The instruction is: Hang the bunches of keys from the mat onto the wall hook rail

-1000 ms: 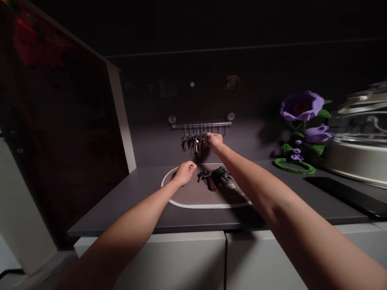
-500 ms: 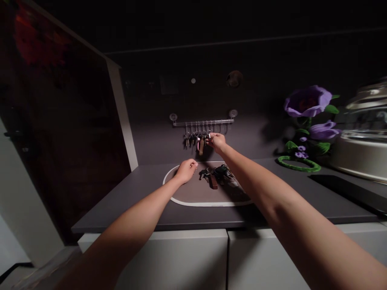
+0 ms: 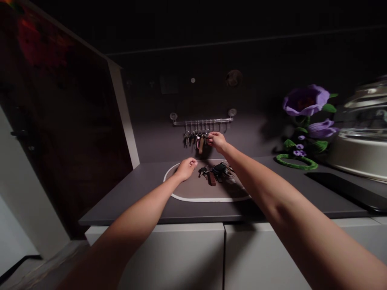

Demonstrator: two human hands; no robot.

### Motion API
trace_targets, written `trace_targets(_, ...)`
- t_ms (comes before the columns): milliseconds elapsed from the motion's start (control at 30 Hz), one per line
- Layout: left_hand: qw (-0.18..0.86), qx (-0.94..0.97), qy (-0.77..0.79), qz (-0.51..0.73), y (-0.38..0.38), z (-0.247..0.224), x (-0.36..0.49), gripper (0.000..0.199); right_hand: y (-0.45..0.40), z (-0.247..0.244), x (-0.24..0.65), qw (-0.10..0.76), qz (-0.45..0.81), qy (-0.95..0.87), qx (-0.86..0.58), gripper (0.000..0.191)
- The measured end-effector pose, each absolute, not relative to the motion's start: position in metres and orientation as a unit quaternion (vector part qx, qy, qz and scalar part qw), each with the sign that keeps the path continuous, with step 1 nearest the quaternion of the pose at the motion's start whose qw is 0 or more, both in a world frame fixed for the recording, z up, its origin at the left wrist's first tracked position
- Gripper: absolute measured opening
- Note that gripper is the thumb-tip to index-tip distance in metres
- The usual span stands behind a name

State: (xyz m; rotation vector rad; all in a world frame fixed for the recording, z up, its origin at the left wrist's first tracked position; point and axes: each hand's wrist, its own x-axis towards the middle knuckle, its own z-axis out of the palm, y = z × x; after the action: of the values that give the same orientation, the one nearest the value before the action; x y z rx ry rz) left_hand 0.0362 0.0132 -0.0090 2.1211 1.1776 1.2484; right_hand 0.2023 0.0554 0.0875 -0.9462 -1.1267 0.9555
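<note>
My right hand (image 3: 217, 141) is raised to the clear hook rail (image 3: 208, 121) on the wall. Its fingers pinch a key ring (image 3: 208, 132) at the right end of a row of hanging keys (image 3: 188, 138). Among these hang a pink key fob (image 3: 198, 142) and a brown strap (image 3: 201, 145). Lower down, my left hand (image 3: 187, 166) is closed over the left part of an oval mat (image 3: 193, 193); what its fingers hold, if anything, is hidden. To its right, a pile of keys (image 3: 220, 171) with a reddish-brown key fob (image 3: 212, 179) lies on the mat.
The mat lies on a dark countertop (image 3: 127, 201) above white cabinets (image 3: 175, 249). Purple artificial flowers (image 3: 306, 100) with a green ring base, a black flat object (image 3: 344, 191) and a cream appliance with a clear top (image 3: 356, 153) stand right. A dark door (image 3: 75, 133) is left.
The view has shifted slightly. My right hand stays by the rail, its fingers a little closer to the hanging keys. My left hand holds its place, still closed.
</note>
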Motion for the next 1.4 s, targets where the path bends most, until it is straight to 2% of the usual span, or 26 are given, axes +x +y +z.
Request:
trace_targets(200,0.212,0.758,0.414,0.456,0.017,-0.014,0.035,0.017,0.038,0.084,0.208,0.618,0.385,-0.491,-0.479,0.025)
trace_targets(367,0.164,0.789,0.428,0.41,0.013,-0.004,0.036,0.026,0.015,0.076,0.212,0.596,0.375,-0.516,-0.488,0.027)
trace_targets(533,0.111,0.842,0.415,0.328,0.006,0.015,0.041,0.025,-0.002,0.057,0.214,0.571,0.339,-0.568,-0.487,0.024)
trace_targets(733,0.027,0.886,0.366,0.285,0.001,0.022,0.061,0.021,-0.01,0.028,0.218,0.521,0.177,-0.667,-0.503,0.021)
trace_targets(967,-0.016,0.891,0.365,0.269,0.006,0.009,0.066,0.017,-0.017,0.017,0.229,0.425,0.028,-0.755,-0.498,0.024)
trace_targets(1167,-0.048,0.907,0.343,0.239,0.011,0.012,0.058,0.015,-0.012,0.02,0.227,0.374,0.008,-0.788,-0.489,0.025)
trace_targets(1400,-0.064,0.909,0.342,0.23,0.017,0.013,0.05,0.013,-0.007,0.017,0.225,0.383,0.046,-0.788,-0.48,0.021)
